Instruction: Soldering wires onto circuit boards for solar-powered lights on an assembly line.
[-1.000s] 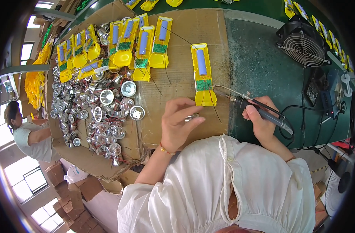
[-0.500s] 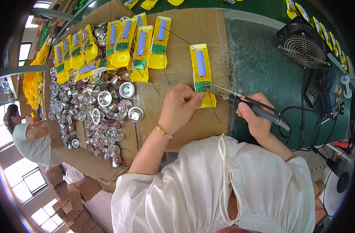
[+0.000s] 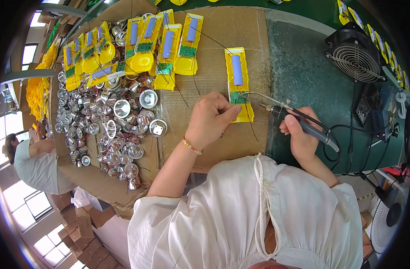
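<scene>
A yellow plastic housing lies on the cardboard in front of me, with a blue-purple cylindrical battery and a small green circuit board in it. At its lower left edge is my left hand, thumb and fingers pinched together; whatever they hold is too small or hidden. My right hand grips a soldering iron with a thin curved metal feed tube. The tube's end reaches over the board, while the iron's blurred tip is right of the housing. Dark wires trail from the housing.
Several similar yellow housings lie at the back left, beside a pile of shiny reflector cups in a cardboard box. A black fan with a wire guard stands at the far right, near cables. Another person is at the left.
The soldering iron and my right hand have shifted slightly right, drawing the iron's tip away from the board. My left hand keeps its pinch beside the housing. The whole view has shifted a little.
</scene>
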`<state>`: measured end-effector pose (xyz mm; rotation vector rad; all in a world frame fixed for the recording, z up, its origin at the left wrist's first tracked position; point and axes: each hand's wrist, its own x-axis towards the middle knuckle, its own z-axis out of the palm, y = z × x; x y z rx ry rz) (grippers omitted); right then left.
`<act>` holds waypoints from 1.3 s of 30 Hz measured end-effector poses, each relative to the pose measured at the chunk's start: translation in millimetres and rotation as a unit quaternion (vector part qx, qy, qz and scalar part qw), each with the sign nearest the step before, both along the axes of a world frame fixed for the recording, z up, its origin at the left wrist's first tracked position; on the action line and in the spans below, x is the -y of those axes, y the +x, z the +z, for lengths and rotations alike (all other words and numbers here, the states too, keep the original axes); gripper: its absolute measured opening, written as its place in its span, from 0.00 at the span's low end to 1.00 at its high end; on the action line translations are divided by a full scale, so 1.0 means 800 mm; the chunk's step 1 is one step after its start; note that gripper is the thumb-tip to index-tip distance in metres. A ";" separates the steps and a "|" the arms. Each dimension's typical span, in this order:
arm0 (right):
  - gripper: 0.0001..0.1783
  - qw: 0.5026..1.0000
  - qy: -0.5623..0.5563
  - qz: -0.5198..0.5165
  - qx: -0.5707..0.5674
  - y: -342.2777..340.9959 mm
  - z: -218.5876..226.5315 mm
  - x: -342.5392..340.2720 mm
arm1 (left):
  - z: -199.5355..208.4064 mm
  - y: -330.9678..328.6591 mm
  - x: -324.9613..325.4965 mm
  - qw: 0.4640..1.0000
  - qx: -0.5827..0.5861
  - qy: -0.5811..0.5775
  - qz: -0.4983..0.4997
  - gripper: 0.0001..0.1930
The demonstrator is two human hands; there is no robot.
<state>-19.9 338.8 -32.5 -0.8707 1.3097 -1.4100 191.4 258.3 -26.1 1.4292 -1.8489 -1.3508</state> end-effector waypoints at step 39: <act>0.09 0.996 0.021 -0.063 -0.057 -0.071 -0.026 -0.015 | -0.002 -0.199 0.332 0.900 0.285 -0.330 -0.015 0.10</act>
